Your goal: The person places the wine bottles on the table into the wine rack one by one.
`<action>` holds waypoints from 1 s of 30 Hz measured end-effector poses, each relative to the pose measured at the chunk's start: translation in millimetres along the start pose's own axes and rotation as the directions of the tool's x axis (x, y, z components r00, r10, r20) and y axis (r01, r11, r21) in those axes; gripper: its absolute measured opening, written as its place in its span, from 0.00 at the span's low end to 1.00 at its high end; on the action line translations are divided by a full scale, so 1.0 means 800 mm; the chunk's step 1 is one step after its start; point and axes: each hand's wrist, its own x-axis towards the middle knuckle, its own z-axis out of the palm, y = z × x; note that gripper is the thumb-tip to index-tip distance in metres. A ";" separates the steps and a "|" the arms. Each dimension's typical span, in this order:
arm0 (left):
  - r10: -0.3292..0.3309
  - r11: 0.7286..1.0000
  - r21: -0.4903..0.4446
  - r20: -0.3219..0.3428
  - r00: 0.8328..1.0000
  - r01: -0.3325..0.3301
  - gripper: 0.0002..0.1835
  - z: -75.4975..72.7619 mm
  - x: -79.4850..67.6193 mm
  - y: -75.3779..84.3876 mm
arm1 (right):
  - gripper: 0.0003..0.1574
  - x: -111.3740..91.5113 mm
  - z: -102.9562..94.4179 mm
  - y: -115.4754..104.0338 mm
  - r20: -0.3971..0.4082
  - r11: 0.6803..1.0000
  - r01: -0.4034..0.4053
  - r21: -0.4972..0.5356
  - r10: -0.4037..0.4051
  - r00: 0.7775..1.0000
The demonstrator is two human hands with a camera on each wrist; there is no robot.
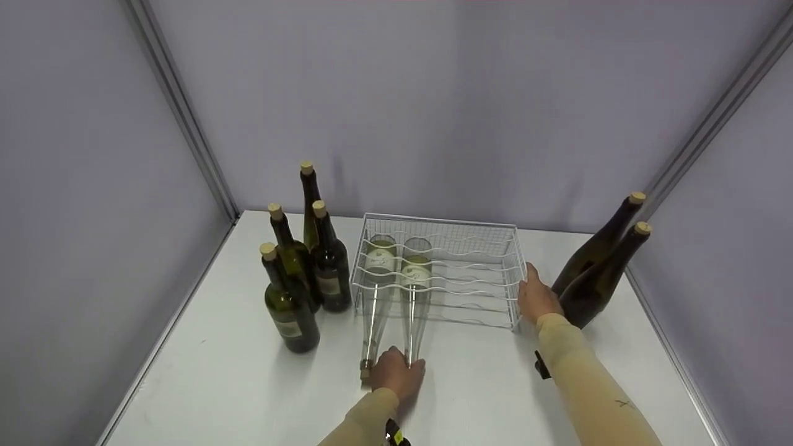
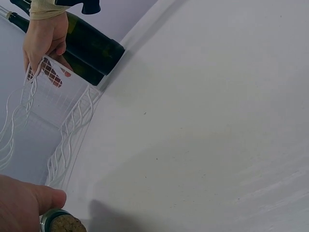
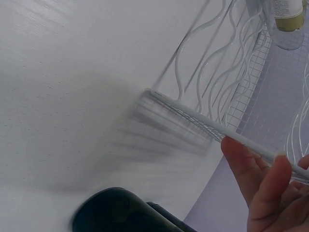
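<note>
A white wire wine rack (image 1: pixel 477 291) with wavy cross wires stands at the centre of the table. Two clear, labelled glass bottles lie side by side in its left part, necks toward me. My left hand (image 1: pixel 398 375) holds the neck of the right-hand clear bottle (image 1: pixel 416 310); its cork (image 2: pixel 67 224) shows just beyond the thumb in the left wrist view. Beside that hand lies the corked neck of the other clear bottle (image 1: pixel 375 316). My right hand (image 1: pixel 538 297) grips the rack's right side wall, with fingers over its edge in the right wrist view.
Several dark green corked bottles (image 1: pixel 291 319) stand left of the rack. Two more dark bottles (image 1: pixel 591 291) stand close to the right hand and forearm. A grey back wall (image 1: pixel 403 124) rises behind the white table (image 1: pixel 204 371), with side panels at left and right.
</note>
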 end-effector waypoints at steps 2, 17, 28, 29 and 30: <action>0.004 1.000 -0.010 0.009 1.000 -0.004 0.18 0.000 0.000 0.000 | 0.34 0.000 0.000 -0.001 -0.004 1.000 0.002 -0.002 -0.002 1.000; 0.008 1.000 0.008 -0.016 1.000 -0.008 0.19 0.004 0.000 -0.004 | 0.34 0.001 0.003 0.001 -0.026 1.000 0.003 -0.011 -0.003 1.000; 0.001 1.000 0.024 -0.050 0.999 0.000 0.21 0.011 0.003 -0.008 | 0.33 0.002 0.004 0.002 -0.023 1.000 0.014 0.000 -0.014 1.000; 0.000 1.000 0.023 -0.049 0.999 0.001 0.21 0.011 0.002 -0.008 | 0.33 0.002 0.004 0.002 -0.023 1.000 0.015 -0.001 -0.015 1.000; 0.000 1.000 0.022 -0.047 0.999 0.001 0.20 0.011 0.002 -0.007 | 0.33 0.001 0.004 0.002 -0.023 1.000 0.016 -0.002 -0.016 1.000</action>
